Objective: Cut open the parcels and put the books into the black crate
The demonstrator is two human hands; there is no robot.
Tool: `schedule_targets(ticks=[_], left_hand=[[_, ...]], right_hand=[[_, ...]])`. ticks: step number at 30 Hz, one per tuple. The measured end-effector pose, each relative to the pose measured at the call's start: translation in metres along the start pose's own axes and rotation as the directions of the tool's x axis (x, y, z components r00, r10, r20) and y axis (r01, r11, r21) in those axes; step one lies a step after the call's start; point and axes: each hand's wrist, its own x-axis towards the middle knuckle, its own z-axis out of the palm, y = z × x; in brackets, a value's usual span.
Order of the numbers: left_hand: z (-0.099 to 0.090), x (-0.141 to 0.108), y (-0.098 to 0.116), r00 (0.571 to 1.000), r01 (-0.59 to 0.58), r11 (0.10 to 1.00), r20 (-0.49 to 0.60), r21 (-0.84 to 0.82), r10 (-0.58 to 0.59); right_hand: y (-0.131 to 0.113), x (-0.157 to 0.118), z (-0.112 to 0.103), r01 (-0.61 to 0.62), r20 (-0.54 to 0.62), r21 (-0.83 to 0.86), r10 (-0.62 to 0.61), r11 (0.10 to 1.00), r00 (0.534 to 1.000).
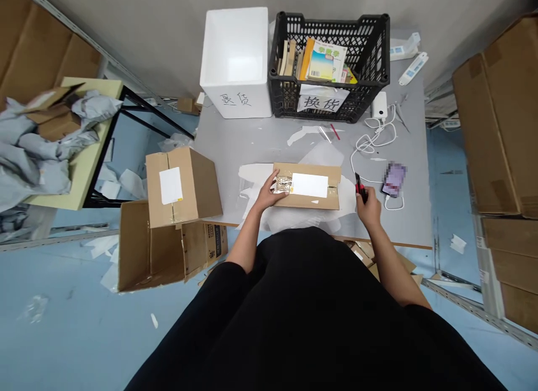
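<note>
My left hand rests flat on the near left corner of a flat cardboard parcel, beside a patch of shiny silver tape. A white label covers the parcel's top. My right hand sits just right of the parcel and grips a small red and black box cutter. Its blade is too small to make out. White plastic wrap lies under and around the parcel.
On the grey table stand a white foam box and a black crate of books. A phone, power bank and white cables lie right. A cardboard box sits on an open one at left.
</note>
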Motion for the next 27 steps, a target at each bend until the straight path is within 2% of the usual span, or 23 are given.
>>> schedule_targets(ticks=[1,3,5,8,11,14,17,24,27], left_hand=[[0.000,0.000,0.001,1.000,0.005,1.000,0.006,-0.008,-0.005],[0.001,-0.001,0.003,1.000,0.005,0.999,0.012,-0.035,-0.005],[0.001,-0.003,0.004,1.000,0.004,0.998,0.012,-0.069,-0.003],[0.002,-0.006,0.003,0.999,0.032,0.993,-0.002,-0.117,-0.032],[0.001,-0.010,-0.003,0.996,0.079,0.985,-0.022,-0.156,-0.084],[0.001,-0.011,-0.012,0.991,0.129,0.978,-0.022,-0.165,-0.134],[0.004,-0.009,-0.022,0.989,0.135,0.971,-0.025,-0.197,-0.143],[0.009,-0.004,-0.030,0.994,0.080,0.969,-0.056,-0.235,-0.096],[0.010,-0.004,-0.032,0.994,0.070,0.970,-0.066,-0.232,-0.087]], right_hand=[[-0.018,0.005,-0.010,0.081,-0.009,-0.010,-0.081,0.997,0.997],[-0.060,0.010,-0.026,0.245,0.043,-0.058,-0.242,0.968,0.969],[-0.104,0.011,-0.033,0.374,0.196,-0.135,-0.345,0.917,0.918],[-0.158,0.010,-0.031,0.528,0.438,-0.276,-0.384,0.803,0.813],[-0.193,0.012,-0.022,0.660,0.603,-0.356,-0.376,0.662,0.703],[-0.211,0.015,-0.015,0.732,0.667,-0.397,-0.374,0.553,0.644],[-0.220,0.015,-0.012,0.767,0.688,-0.397,-0.389,0.505,0.612],[-0.231,0.014,-0.007,0.770,0.697,-0.418,-0.374,0.481,0.612],[-0.233,0.013,-0.004,0.782,0.713,-0.409,-0.371,0.470,0.596]])
